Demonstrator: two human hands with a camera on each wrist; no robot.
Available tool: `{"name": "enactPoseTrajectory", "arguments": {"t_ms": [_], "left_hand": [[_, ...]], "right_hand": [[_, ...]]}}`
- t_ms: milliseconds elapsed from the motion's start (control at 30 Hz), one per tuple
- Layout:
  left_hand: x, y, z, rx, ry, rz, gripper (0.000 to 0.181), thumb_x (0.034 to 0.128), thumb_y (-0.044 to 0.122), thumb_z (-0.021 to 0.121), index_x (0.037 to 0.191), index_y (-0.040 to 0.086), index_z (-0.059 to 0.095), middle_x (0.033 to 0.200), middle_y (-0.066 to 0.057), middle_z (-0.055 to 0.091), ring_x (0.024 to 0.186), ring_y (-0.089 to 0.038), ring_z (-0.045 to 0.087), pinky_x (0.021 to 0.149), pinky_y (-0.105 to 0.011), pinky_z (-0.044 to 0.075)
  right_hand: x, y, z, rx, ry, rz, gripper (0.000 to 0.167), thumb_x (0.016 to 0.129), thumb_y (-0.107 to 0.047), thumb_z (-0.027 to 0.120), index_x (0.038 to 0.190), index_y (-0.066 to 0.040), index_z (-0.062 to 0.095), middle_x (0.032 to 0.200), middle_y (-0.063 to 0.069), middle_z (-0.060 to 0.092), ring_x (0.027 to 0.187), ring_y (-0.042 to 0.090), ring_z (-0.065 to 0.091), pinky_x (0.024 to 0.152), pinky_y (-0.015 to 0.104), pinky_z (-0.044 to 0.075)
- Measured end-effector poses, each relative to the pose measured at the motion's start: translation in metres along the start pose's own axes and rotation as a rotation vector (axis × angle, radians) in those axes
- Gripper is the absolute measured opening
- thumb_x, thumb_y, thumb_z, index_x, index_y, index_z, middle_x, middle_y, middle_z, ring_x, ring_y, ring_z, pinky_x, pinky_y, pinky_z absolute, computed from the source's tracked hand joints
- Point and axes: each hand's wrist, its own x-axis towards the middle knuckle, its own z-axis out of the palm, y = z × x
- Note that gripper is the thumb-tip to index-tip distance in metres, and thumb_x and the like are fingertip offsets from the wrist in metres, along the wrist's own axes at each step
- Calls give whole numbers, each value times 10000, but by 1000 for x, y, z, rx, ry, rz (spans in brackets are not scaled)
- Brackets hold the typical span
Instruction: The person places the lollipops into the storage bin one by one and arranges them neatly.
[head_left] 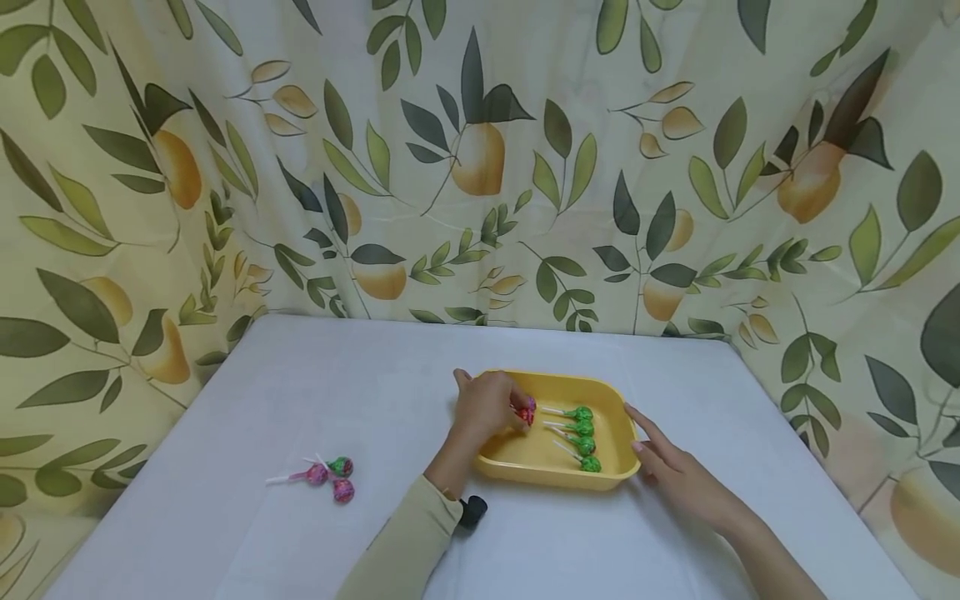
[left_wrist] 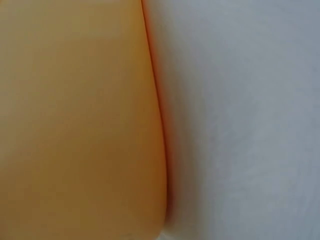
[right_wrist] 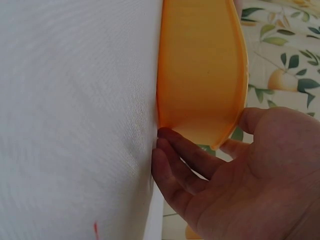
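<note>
My left hand point(head_left: 487, 407) reaches into the left part of a yellow tray point(head_left: 525, 473) and pinches a red-wrapped lollipop point(head_left: 525, 414) there. A pinkish wrapper shows right behind it, partly hidden by the fingers. Several green lollipops point(head_left: 583, 428) lie in a column in the tray, their white sticks pointing left. My right hand point(head_left: 678, 475) touches the tray's right end from outside. In the right wrist view its thumb meets the tray rim, and its other fingers rest low against the wall and the cloth. The left wrist view shows only the tray's side point(left_wrist: 80, 120) and white cloth.
Three lollipops lie together on the table at the left: a pink one point(head_left: 317, 473), a green one point(head_left: 341, 467) and a magenta one point(head_left: 343, 490). White cloth point(head_left: 360, 375) covers the table. A curtain point(head_left: 480, 233) printed with fruit and leaves hangs behind it.
</note>
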Motion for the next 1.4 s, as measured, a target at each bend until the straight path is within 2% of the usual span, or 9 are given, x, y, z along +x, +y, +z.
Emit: {"name": "enactPoseTrajectory", "arguments": {"t_ms": [233, 400, 467, 567, 633, 867, 1067, 1267, 1400], "left_hand": [[3, 1, 6, 52, 15, -3, 270, 606, 327, 1016, 800, 295, 830, 714, 227, 687, 832, -55, 622, 1071, -688, 179], [1, 1, 7, 73, 36, -2, 276, 593, 350, 1017, 784, 302, 823, 713, 227, 679, 801, -59, 612, 1046, -679, 205], [1, 1, 6, 81, 41, 0, 290, 585, 370, 1016, 795, 314, 824, 730, 229, 685, 815, -61, 621, 1022, -666, 226], [0, 2, 4, 74, 42, -1, 293, 594, 393, 1005, 817, 317, 831, 759, 226, 699, 868, -73, 641, 1006, -656, 237], [0, 2, 3, 55, 40, -7, 284, 606, 397, 993, 823, 307, 833, 767, 223, 703, 901, -82, 647, 1002, -646, 239], [2, 1, -4, -65, 18, -30, 222, 665, 352, 973, 803, 247, 834, 724, 192, 695, 893, -118, 627, 949, -601, 238], [3, -1, -10, -157, -3, -47, 203, 704, 301, 977, 836, 223, 845, 790, 129, 726, 900, -159, 604, 917, -580, 238], [2, -2, -17, -219, -22, -90, 187, 747, 246, 959, 892, 206, 848, 839, 128, 741, 963, -160, 627, 968, -591, 222], [1, -5, -23, -227, -3, -71, 181, 779, 246, 938, 929, 206, 845, 861, 112, 759, 997, -169, 631, 974, -588, 226]], "right_hand": [[0, 2, -1, -1, 5, -7, 647, 1108, -488, 408, 1668, -345, 116, 1180, 125, 597, 1003, 258, 559, 917, 546, 433], [1, 2, 0, 6, -1, -8, 642, 1111, -480, 408, 1666, -344, 116, 1072, 104, 589, 971, 253, 547, 889, 512, 421], [1, 2, 1, 5, -6, -3, 645, 1110, -483, 407, 1666, -345, 111, 997, 89, 565, 941, 248, 538, 865, 493, 414], [1, 1, 2, -1, -5, 3, 648, 1110, -488, 404, 1667, -346, 105, 976, 79, 557, 924, 242, 535, 847, 481, 414], [1, 1, 2, -6, -2, 4, 646, 1111, -488, 399, 1667, -346, 104, 1005, 88, 567, 921, 241, 540, 847, 482, 420], [0, 0, 2, -11, 5, -9, 652, 1110, -486, 404, 1670, -321, 113, 1295, 176, 582, 954, 245, 557, 860, 491, 440], [-1, -2, 2, -8, 6, -18, 648, 1113, -476, 405, 1670, -314, 118, 1316, 191, 572, 953, 246, 555, 847, 472, 436], [-2, -3, 2, -9, 4, -18, 647, 1112, -478, 404, 1670, -318, 118, 1277, 176, 584, 947, 246, 551, 842, 469, 432], [-2, -3, 1, -11, 4, -18, 646, 1113, -480, 401, 1670, -318, 117, 1290, 183, 582, 954, 244, 560, 853, 480, 437]]}}
